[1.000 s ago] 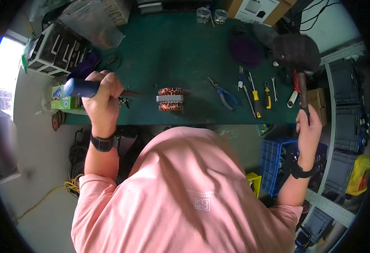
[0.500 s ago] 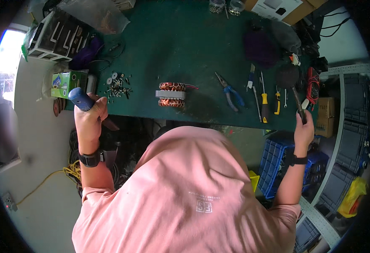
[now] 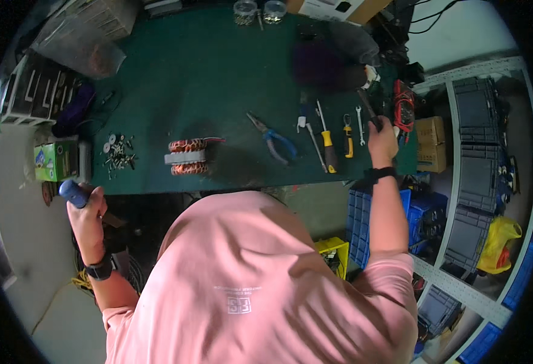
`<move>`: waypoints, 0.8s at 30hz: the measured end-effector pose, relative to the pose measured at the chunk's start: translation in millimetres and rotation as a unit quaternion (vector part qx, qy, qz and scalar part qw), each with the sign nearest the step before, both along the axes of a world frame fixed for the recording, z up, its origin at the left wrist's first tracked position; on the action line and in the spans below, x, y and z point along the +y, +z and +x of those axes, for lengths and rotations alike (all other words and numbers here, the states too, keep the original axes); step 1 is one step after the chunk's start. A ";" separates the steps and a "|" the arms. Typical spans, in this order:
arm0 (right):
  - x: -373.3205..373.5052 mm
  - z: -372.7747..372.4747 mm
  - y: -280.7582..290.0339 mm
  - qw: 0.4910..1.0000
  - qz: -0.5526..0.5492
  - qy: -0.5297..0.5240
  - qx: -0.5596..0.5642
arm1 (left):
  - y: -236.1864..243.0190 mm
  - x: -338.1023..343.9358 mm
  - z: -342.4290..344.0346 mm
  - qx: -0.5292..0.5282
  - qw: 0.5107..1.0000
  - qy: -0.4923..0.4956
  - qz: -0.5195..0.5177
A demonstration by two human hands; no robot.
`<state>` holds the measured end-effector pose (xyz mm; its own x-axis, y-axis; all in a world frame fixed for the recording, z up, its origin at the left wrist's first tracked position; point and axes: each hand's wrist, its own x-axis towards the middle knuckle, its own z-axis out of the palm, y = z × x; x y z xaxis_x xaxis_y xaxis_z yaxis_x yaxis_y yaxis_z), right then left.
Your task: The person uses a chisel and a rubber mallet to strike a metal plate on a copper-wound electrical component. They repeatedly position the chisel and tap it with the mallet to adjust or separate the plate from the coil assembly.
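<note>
My left hand (image 3: 87, 215), off the near left edge of the bench, is closed around a blue-handled chisel (image 3: 73, 193). Its flat dark blade sticks out below my fist, partly in shadow. On the right my right hand (image 3: 383, 144) grips a mallet by its dark handle (image 3: 368, 109). The round mallet head (image 3: 352, 77) points away from me, over the bench by a dark purple cloth (image 3: 315, 64). A motor stator (image 3: 185, 159), with copper coils above and below a grey core, lies near the front edge between my hands. Neither tool touches it.
Long-nose pliers (image 3: 271, 138), a yellow-black screwdriver (image 3: 328, 145), a yellow cutter (image 3: 347, 136) and a wrench (image 3: 359, 125) lie on the green bench (image 3: 218, 73). Loose screws and washers (image 3: 119, 153) are at left, beside a green box (image 3: 56, 161). A red-cased meter (image 3: 403, 106) sits at right.
The whole view has swung, so the bench items sit further left. My right hand has brought the mallet inward, closer to the purple cloth and wrench. My left hand still holds the chisel.
</note>
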<state>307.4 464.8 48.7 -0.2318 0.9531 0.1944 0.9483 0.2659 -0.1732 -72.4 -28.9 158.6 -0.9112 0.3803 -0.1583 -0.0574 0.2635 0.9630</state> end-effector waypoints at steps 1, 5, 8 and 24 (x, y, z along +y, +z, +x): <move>1.6 -2.9 -6.1 1.000 0.009 -0.004 0.003 | 2.7 -3.1 -2.7 0.001 1.000 -0.016 0.024; 11.1 -5.5 -16.1 1.000 0.005 -0.013 -0.001 | 12.6 2.1 -8.1 0.027 0.997 -0.029 0.063; 18.2 5.0 -36.1 1.000 0.002 -0.005 0.004 | 33.1 15.6 -4.1 0.080 0.993 -0.054 0.069; -9.9 -19.4 15.6 0.969 0.081 0.197 0.126 | 92.4 90.9 12.9 0.075 0.917 -0.245 0.307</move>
<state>288.0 454.9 64.3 -0.4968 0.7530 0.4316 0.7010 0.6413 -0.3120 -59.5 62.0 251.0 -0.6007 0.7255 0.3359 0.0686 -0.3718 0.9258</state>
